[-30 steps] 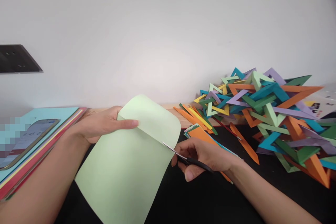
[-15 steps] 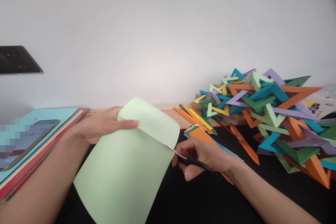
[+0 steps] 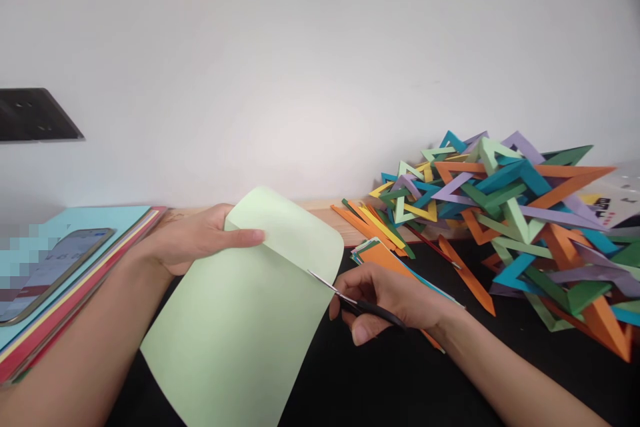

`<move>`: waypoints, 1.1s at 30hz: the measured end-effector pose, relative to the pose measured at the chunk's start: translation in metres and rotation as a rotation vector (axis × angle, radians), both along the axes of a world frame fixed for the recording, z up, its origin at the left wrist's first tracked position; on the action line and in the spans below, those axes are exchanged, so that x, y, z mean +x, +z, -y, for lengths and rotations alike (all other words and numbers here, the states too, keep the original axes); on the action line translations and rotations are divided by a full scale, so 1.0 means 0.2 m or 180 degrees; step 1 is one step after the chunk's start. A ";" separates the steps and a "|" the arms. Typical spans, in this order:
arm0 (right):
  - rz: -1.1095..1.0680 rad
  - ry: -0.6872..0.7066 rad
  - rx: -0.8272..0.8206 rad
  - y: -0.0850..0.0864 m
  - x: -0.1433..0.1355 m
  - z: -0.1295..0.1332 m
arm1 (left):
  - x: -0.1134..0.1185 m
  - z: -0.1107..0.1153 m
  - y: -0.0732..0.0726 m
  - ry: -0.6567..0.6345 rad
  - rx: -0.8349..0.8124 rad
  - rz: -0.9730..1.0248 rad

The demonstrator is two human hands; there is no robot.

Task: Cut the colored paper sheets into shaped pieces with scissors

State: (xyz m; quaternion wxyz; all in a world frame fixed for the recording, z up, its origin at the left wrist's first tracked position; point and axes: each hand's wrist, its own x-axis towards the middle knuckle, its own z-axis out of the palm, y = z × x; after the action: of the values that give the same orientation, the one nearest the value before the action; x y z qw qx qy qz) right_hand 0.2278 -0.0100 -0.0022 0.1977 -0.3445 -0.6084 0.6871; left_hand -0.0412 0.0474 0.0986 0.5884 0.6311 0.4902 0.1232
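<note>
A large light green sheet of paper [image 3: 235, 320] hangs at a slant in front of me, its upper part curled over. My left hand [image 3: 210, 238] pinches its upper left edge, thumb on top and the other fingers behind the sheet. My right hand [image 3: 373, 300] has its fingers in the black handles of a pair of scissors [image 3: 367, 308]. The thin blades reach in from the sheet's right edge, along the line below the curled part. The blades look nearly closed. Part of the handles is hidden by my fingers.
On the left, a phone [image 3: 55, 273] lies on a stack of coloured paper [image 3: 120, 217]. At right stands a pile of folded paper zigzags [image 3: 520, 213]. Orange, yellow and green strips [image 3: 383, 227] and cut paper pieces [image 3: 380, 257] lie on the black mat [image 3: 350, 387]. A wall rises behind.
Almost nothing differs. Both hands, the green paper and the scissors keep their places; the whole view has shifted very slightly.
</note>
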 end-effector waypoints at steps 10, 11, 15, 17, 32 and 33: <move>-0.0073 0.0069 0.0041 0.00 -0.01 0.00 | -0.01 -0.02 -0.04 -0.0211 -0.0412 0.0505; -0.0054 0.0061 0.0041 0.00 -0.01 0.00 | 0.00 -0.02 -0.04 -0.0213 -0.0416 0.0532; -0.0003 0.0044 0.0045 0.00 -0.01 0.00 | -0.01 -0.02 -0.04 -0.0231 -0.0389 0.0558; -0.0003 0.0039 0.0065 -0.01 -0.01 0.00 | -0.01 -0.03 -0.04 -0.0247 -0.0374 0.0553; -0.0308 0.0048 -0.0018 0.01 -0.02 0.01 | 0.01 -0.01 -0.04 -0.0334 -0.0460 0.0741; -0.0359 0.0072 -0.0019 0.01 -0.02 0.01 | 0.01 -0.01 -0.04 -0.0344 -0.0473 0.0765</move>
State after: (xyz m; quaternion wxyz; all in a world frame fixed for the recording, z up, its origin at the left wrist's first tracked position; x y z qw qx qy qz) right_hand 0.2238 -0.0113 0.0002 0.2229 -0.2988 -0.5981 0.7095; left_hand -0.0396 0.0495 0.0902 0.6938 0.5919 0.3893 0.1294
